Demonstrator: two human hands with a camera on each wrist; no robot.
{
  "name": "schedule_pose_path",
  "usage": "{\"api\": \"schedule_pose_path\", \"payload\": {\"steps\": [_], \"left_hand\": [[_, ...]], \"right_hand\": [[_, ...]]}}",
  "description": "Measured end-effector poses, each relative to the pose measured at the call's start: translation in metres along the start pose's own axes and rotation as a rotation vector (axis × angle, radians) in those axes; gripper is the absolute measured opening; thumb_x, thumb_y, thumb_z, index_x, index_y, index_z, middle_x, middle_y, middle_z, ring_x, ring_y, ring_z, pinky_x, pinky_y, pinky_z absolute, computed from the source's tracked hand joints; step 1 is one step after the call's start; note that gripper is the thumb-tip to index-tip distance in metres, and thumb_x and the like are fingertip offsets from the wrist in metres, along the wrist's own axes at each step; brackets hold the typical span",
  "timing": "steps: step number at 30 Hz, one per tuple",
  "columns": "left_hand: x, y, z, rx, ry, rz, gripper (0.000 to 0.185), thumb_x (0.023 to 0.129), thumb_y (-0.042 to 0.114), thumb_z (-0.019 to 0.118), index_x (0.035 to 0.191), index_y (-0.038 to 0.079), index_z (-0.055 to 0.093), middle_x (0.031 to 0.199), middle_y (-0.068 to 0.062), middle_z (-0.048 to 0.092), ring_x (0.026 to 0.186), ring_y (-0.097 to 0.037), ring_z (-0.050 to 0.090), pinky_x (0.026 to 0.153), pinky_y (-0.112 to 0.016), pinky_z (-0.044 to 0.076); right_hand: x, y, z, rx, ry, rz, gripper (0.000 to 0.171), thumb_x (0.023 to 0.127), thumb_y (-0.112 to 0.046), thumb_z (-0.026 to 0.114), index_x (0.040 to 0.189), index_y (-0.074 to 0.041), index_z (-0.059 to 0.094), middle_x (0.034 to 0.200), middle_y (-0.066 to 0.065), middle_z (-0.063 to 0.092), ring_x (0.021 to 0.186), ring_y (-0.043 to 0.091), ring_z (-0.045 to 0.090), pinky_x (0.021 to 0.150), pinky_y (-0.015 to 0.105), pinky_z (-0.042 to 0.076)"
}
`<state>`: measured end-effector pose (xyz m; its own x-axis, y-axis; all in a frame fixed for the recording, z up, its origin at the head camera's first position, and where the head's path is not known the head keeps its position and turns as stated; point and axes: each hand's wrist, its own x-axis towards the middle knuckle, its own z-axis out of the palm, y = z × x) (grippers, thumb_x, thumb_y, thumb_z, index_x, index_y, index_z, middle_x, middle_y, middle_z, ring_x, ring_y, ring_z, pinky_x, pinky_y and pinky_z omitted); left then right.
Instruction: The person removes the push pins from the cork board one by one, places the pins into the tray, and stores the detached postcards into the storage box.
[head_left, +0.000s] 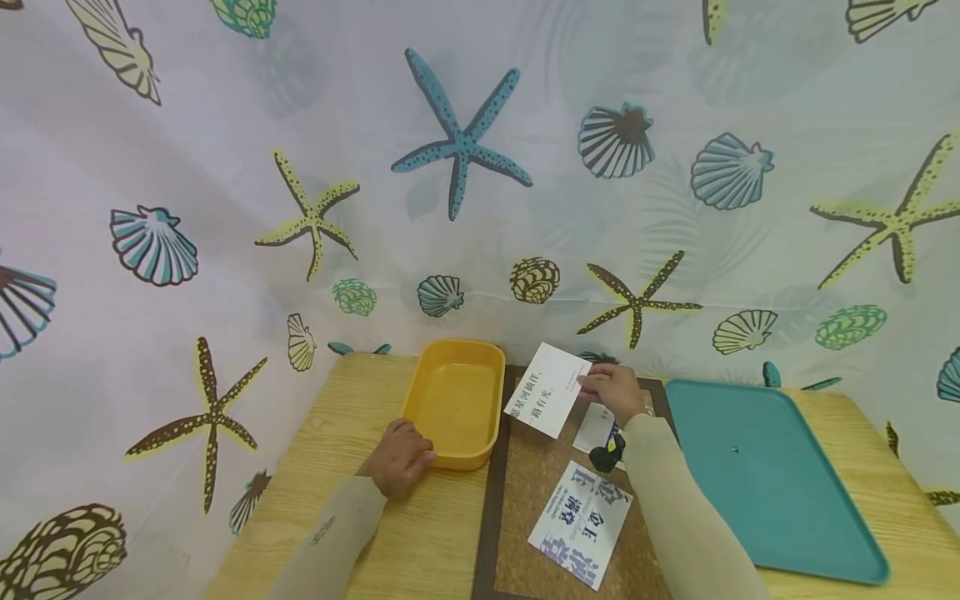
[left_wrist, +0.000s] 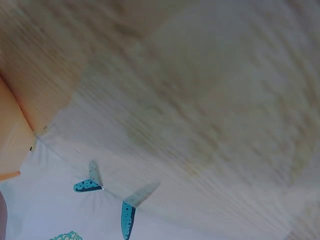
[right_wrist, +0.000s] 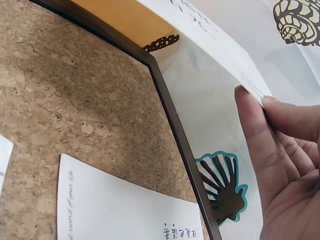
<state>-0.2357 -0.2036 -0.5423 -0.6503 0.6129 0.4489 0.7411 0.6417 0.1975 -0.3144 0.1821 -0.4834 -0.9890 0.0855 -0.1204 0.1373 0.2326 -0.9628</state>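
My right hand [head_left: 603,388] pinches the right edge of a white card with dark printed characters [head_left: 547,389], holding it lifted over the cork mat [head_left: 536,483] beside the yellow tray [head_left: 455,398]. The right wrist view shows my thumb and fingers [right_wrist: 280,150] clamped on the card's edge [right_wrist: 220,45]. Another white card [right_wrist: 125,210] lies flat on the cork below. My left hand [head_left: 400,457] rests on the wooden table, fingers touching the yellow tray's near left corner. A card with large purple characters [head_left: 581,523] lies nearer me on the mat.
A teal tray [head_left: 765,475] sits on the right side of the table. A seashell-and-starfish cloth [head_left: 465,150] hangs behind and around the table. The left wrist view is blurred, showing wooden tabletop [left_wrist: 200,110] and an orange tray edge [left_wrist: 12,145].
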Motion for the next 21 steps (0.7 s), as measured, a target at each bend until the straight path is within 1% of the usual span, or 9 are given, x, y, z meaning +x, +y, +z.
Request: {"api": "schedule_pose_path", "payload": {"steps": [8,12,15,18,21], "left_hand": [[-0.001,0.001,-0.001,-0.009,-0.008,-0.017,0.021,0.093,0.019,0.055,0.076,0.014,0.064,0.069,0.005,0.059,0.077,-0.017,0.052,0.095,-0.048,0.037],[-0.001,0.001,-0.002,-0.003,-0.012,-0.017,0.020,0.093,0.019,0.055,0.076,0.013,0.064,0.069,0.005,0.059,0.078,-0.018,0.052,0.095,-0.048,0.037],[-0.001,0.000,-0.001,0.001,-0.009,-0.014,0.020,0.093,0.020,0.055,0.077,0.014,0.064,0.069,0.006,0.058,0.077,-0.017,0.052,0.095,-0.047,0.037],[-0.001,0.000,-0.001,-0.004,-0.004,-0.007,0.021,0.094,0.020,0.055,0.076,0.014,0.065,0.069,0.006,0.059,0.077,-0.017,0.052,0.094,-0.047,0.037],[0.000,0.000,-0.001,-0.003,-0.004,-0.001,0.021,0.094,0.021,0.055,0.077,0.015,0.066,0.069,0.006,0.058,0.077,-0.016,0.051,0.094,-0.047,0.038]], "right_hand": [[-0.003,-0.008,0.003,0.059,-0.034,-0.017,0.031,0.092,-0.005,0.063,0.118,0.013,0.057,0.098,0.015,0.070,0.078,0.014,0.068,0.087,0.042,0.053],[-0.004,-0.013,0.005,0.097,-0.055,-0.027,0.031,0.092,-0.002,0.062,0.118,0.014,0.055,0.097,0.014,0.069,0.075,0.010,0.068,0.081,0.035,0.056],[-0.003,-0.016,0.007,0.104,-0.066,-0.040,0.029,0.092,-0.002,0.062,0.116,0.014,0.056,0.096,0.013,0.070,0.074,0.010,0.068,0.079,0.033,0.056],[-0.001,-0.019,0.009,0.103,-0.065,-0.045,0.028,0.092,-0.002,0.062,0.115,0.013,0.057,0.093,0.010,0.071,0.074,0.010,0.068,0.079,0.034,0.056],[0.000,-0.024,0.013,0.124,-0.065,-0.048,0.028,0.092,-0.001,0.062,0.115,0.013,0.056,0.091,0.010,0.070,0.074,0.010,0.067,0.079,0.034,0.056]]}}
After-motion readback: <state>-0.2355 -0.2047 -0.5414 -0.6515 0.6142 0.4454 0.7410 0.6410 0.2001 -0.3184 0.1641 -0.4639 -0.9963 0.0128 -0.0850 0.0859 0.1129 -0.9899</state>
